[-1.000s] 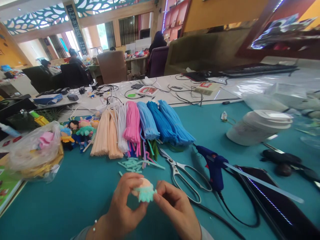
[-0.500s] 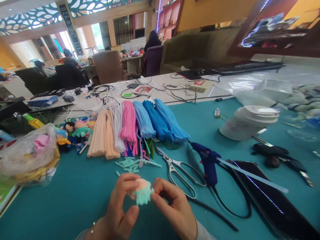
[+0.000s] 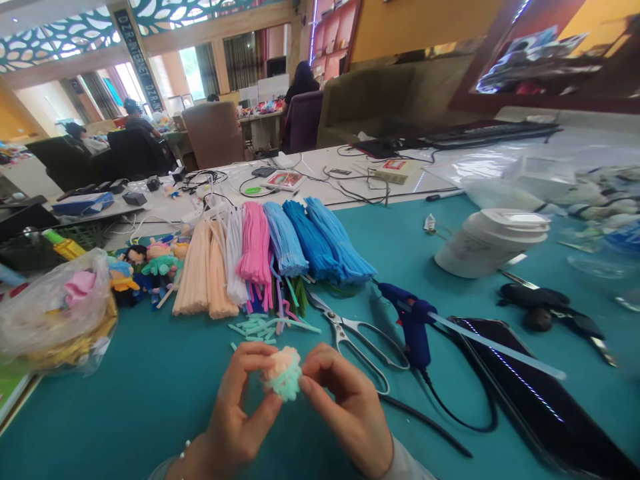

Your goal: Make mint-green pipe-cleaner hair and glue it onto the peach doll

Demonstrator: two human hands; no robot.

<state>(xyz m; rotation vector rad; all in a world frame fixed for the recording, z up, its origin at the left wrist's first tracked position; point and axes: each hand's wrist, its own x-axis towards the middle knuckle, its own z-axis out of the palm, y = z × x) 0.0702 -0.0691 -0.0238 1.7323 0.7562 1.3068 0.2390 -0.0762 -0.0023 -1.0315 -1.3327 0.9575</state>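
Between my hands, above the green mat, is a small fuzzy doll piece, peach on top with mint-green tufts below. My left hand pinches it from the left with thumb and fingers. The thumb and forefinger of my right hand are closed at its right edge, on the mint tufts. Just beyond lie cut mint pipe-cleaner pieces. Metal scissors rest to the right of these, beside a blue glue gun with a clear glue stick in its back.
Bundles of pipe cleaners stretch across the mat's far side. Small finished dolls and a plastic bag are at left. A lidded white cup, a black tablet-like slab and keys occupy the right. People sit farther back.
The doll piece has been turned in my fingers, so more of its peach top shows. My left thumb has moved up onto it. The view has shifted slightly.
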